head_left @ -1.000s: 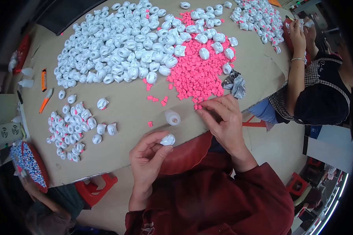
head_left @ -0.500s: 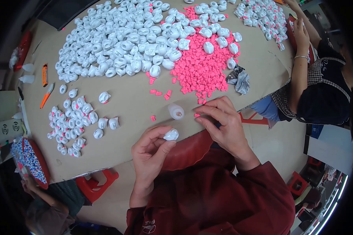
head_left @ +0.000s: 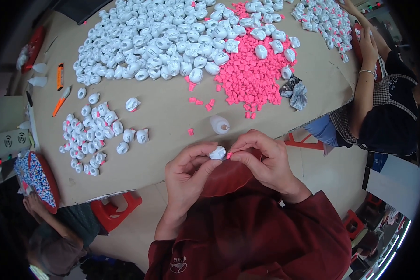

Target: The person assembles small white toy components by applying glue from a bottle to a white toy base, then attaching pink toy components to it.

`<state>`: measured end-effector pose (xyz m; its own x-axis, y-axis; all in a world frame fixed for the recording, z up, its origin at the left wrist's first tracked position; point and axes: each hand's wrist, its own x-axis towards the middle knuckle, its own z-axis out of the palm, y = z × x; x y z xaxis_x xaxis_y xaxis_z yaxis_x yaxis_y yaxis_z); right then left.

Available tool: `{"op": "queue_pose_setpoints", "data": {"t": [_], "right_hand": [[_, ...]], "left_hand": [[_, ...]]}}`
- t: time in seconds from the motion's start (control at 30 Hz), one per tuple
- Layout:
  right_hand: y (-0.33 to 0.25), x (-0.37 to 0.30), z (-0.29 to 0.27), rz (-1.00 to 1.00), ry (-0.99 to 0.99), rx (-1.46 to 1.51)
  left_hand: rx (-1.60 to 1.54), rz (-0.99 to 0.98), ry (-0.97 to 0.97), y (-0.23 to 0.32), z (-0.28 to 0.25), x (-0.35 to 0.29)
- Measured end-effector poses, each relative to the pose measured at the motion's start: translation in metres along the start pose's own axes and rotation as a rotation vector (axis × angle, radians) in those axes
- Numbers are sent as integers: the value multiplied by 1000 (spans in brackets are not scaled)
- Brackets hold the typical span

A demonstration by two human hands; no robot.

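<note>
Between thumb and fingers, my left hand (head_left: 189, 173) pinches a small hollow white plastic piece (head_left: 217, 152). My right hand (head_left: 264, 162) is closed on a tiny pink plastic piece (head_left: 229, 155), held right beside the white piece; whether the two touch I cannot tell. Just beyond my hands stands a translucent squeeze bottle (head_left: 219, 125) with a narrow tip. A single pink piece (head_left: 190, 132) lies left of the bottle. Farther off is a heap of pink pieces (head_left: 249, 77), next to a large pile of white pieces (head_left: 144, 39).
White pieces with pink parts (head_left: 91, 135) form a group at left. An orange cutter knife (head_left: 61, 101) lies beyond them. A crumpled grey rag (head_left: 297, 97) sits right of the pink heap. Co-workers sit at both sides, one with a hand (head_left: 368, 49) by another white pile (head_left: 324, 23).
My right hand has brought the pink piece left to the white piece. My left hand has moved slightly right and up with the white piece. The whole view has shifted a little.
</note>
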<state>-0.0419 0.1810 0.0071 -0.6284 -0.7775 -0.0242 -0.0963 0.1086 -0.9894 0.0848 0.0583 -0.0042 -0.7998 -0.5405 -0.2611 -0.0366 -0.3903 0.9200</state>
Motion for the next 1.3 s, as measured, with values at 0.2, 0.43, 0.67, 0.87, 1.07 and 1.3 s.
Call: {"op": "queue_pose_setpoints", "data": {"t": [0.2,0.43,0.67,0.87,1.07,1.3], "right_hand": [[-7,4,-1,79,-99,-87],[0,11,0,-279,-67,-308],[1,6,9,-288,13,-306],[11,6,8,-338,-2,-225],[11,5,14,-359,25,-217],[15,1,14,-345,32,-198]], "left_hand": [[130,81,-38,-3,-3,-2],[190,126,-47,-5,-5,0],[180,166,-27,-6,-4,-1],[45,113,-21,-5,-3,-2],[105,142,-7,-11,-4,-2],[94,144,-1,-5,-1,-4]]}}
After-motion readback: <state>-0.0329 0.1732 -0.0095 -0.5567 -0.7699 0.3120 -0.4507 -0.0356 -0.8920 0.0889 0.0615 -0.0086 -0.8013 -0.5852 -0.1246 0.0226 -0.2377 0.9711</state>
